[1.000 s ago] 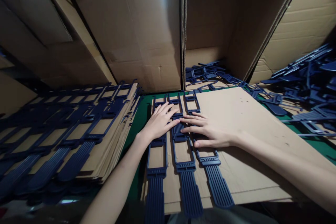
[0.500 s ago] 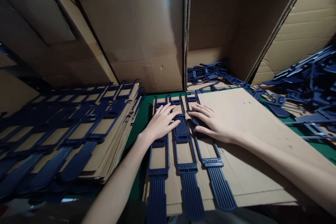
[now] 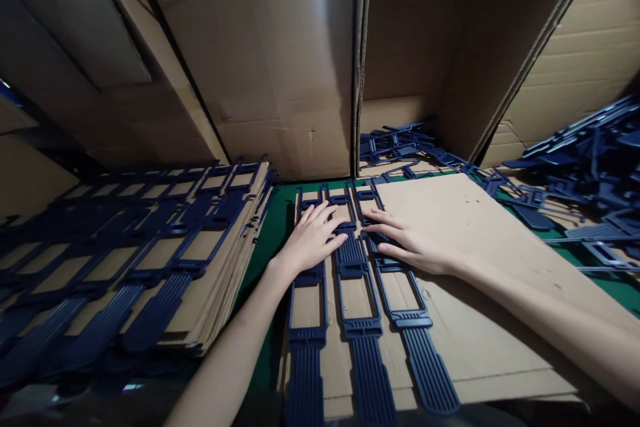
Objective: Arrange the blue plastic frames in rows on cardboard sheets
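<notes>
Three long dark blue plastic frames with ribbed paddle ends lie side by side on a cardboard sheet [image 3: 480,320]. My left hand [image 3: 310,238] rests with fingers spread over the upper part of the left frame [image 3: 307,333], its fingertips reaching toward the middle frame [image 3: 363,328]. On the right frame [image 3: 406,315], my right hand [image 3: 407,243] lies flat, fingers apart, over its upper section. Neither hand is closed around anything. The palms hide parts of the left and right frames.
To the left stands a stack of cardboard sheets [image 3: 227,287] topped with rows of similar blue frames [image 3: 165,253]. A loose heap of blue parts [image 3: 590,180] lies at the right, with more parts [image 3: 400,140] at the back. Large cardboard boxes [image 3: 290,67] rise behind the green tabletop [image 3: 280,213].
The whole view has shifted slightly, with everything appearing a little lower and to the right. Both hands stay over the same frames, and the right frame's position beside the others looks unchanged.
</notes>
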`<state>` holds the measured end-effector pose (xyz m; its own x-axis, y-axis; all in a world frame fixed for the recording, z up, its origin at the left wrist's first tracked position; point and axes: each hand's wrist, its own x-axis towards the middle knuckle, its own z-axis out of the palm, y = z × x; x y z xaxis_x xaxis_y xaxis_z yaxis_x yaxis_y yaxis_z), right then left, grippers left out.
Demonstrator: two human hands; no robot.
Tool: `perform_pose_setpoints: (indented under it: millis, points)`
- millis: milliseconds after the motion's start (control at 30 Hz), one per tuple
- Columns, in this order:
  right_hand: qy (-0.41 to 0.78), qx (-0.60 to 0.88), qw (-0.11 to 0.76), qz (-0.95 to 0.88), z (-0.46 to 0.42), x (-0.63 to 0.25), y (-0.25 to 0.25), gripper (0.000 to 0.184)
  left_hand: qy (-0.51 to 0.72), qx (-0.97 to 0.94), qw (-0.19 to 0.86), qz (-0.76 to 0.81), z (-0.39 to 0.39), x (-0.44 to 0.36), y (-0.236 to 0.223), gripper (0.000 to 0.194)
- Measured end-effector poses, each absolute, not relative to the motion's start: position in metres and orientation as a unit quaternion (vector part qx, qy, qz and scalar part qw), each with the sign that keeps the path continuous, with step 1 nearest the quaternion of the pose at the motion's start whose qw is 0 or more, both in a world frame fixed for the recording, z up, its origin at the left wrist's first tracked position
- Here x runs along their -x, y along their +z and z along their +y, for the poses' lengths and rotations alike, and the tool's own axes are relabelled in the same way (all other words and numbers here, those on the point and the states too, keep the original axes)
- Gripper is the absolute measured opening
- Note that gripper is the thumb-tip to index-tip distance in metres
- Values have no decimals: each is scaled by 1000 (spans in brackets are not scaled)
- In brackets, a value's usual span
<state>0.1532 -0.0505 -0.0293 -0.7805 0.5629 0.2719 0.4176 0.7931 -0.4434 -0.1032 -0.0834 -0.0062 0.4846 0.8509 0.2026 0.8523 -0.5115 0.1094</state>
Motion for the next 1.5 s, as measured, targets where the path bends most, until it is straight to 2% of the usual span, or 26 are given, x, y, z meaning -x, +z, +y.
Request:
perform_pose_setpoints:
  millis: [200,367,433,533,667,767,1033,1233,1400,1500]
  points:
    - [146,262,243,-923,-50,-155,-31,46,-117,856,-5,-503,-84,102,-6,38]
    - [25,288,264,-920,-18,-171,-8,39,-104,858,-5,-504,-84,104,-5,39]
    - [-7,318,237,-918,10,-181,5,35,-109,861,-1,-498,-85,103,-1,42]
    - [-22,373,149,-915,62,-192,13,33,-132,870,11,-475,-91,98,9,45]
    - [-54,426,54,-901,122,-194,-3,40,-130,896,5,-425,-103,82,19,45]
    - [-56,450,39,-890,146,-188,-20,45,-117,918,-18,-377,-109,73,16,45]
    - [-88,483,60,-869,159,-185,-28,27,-100,929,-67,-350,-110,71,7,41]
    - [-145,512,117,-838,155,-213,-8,26,-98,926,-69,-359,-109,70,7,42]
    - [-204,437,279,-831,124,-243,24,17,-96,925,-71,-362,-108,70,7,44]
    - [-187,373,389,-821,86,-247,35,11,-101,925,-70,-358,-108,70,6,42]
